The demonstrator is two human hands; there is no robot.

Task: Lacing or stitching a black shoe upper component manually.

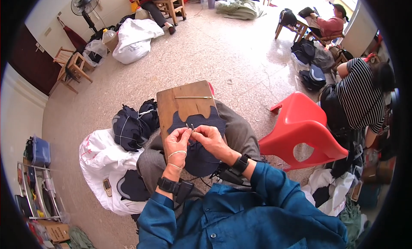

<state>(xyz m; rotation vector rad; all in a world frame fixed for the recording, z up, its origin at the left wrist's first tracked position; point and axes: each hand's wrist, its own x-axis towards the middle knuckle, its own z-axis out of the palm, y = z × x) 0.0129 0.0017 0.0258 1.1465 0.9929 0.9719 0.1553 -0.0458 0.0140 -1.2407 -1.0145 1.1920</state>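
My left hand [176,140] and my right hand [211,141] meet over a wooden board [171,106] at my lap. Fingertips and thumb are pinched together on each side. Between them are small dark, thin bits, too small to name. Under both hands a dark navy piece of cloth [198,119] with a notched, curved far edge lies on the board. Part of the cloth hangs toward me, below my wrists. A thin metal rod [193,97] rests across the far part of the board, beyond the cloth.
On my left are tied bundles of dark cloth [126,128] and a white sack [96,159] with a phone [107,187] on it. A red plastic chair [296,131] stands at my right. Beside it sits a person in a striped shirt [360,94]. Other people sit at the far side.
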